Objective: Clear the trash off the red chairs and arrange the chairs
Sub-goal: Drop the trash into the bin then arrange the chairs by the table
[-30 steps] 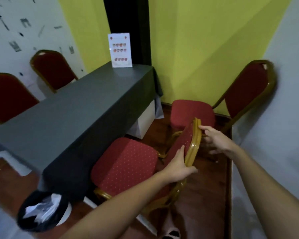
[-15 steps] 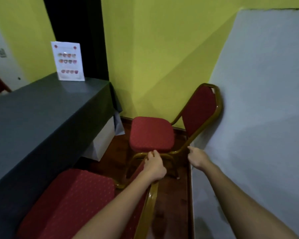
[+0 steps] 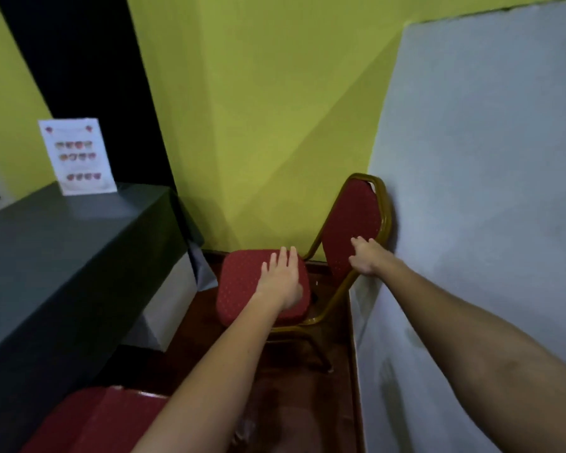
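Grey wall [image 3: 487,191] at 3 o'clock, touching the chair back | dark tabletop [image 3: 62,243] at 9 o'clock, menu card [image 3: 77,156] upright on it | red chair [image 3: 242,282] cornered between them | left hand [image 3: 283,277] flat on seat, fingers spread wide | right hand [image 3: 365,256], fingers holding the backrest edge | second red seat [image 3: 89,420] at 7 o'clock.

No text can be read in this view. The only printed thing is a white card [image 3: 77,155] that stands upright on the dark tablecloth [image 3: 62,243] at the far end of the table, leaning against the black strip of wall. It carries three rows of small reddish and pale pictures and a small red mark in each upper corner. There seem to be faint lines of writing near the top and bottom, but they are too blurred to make out any letter, number or brand.
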